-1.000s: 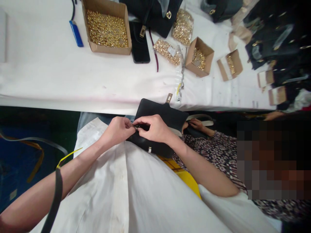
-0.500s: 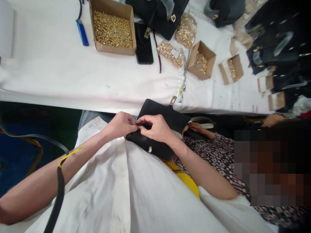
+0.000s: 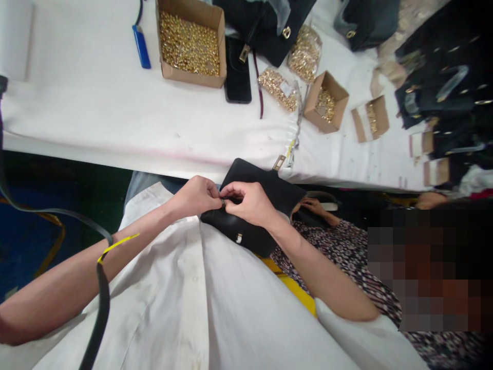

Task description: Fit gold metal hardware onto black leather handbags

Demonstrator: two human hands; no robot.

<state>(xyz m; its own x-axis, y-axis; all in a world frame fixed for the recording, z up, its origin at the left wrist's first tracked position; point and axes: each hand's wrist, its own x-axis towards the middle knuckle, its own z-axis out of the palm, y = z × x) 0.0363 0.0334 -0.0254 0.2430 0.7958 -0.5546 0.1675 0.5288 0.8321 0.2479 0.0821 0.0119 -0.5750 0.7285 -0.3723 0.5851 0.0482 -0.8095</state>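
A small black handbag (image 3: 265,192) rests on my lap against the edge of the white table (image 3: 96,118). My left hand (image 3: 196,196) and my right hand (image 3: 249,203) meet at the bag's near edge, fingers pinched together on a small metal fitting there. The fitting itself is mostly hidden between my fingertips. A gold clasp tab (image 3: 279,162) sticks up at the bag's far edge, and a small metal piece (image 3: 239,238) shows on its lower side. A black strap (image 3: 98,303) hangs over my left forearm.
On the table stand an open box of gold hardware (image 3: 190,43), a blue lighter (image 3: 141,46), a black phone (image 3: 238,77), bags of gold parts (image 3: 277,88), smaller boxes (image 3: 326,103) and black handbags (image 3: 269,25). Another person's hand (image 3: 310,206) and patterned sleeve lie to my right.
My hands have stayed pinched at the bag's edge, with the fingertips drawing slightly closer together. The view has shifted a little, sliding the table items to the right.
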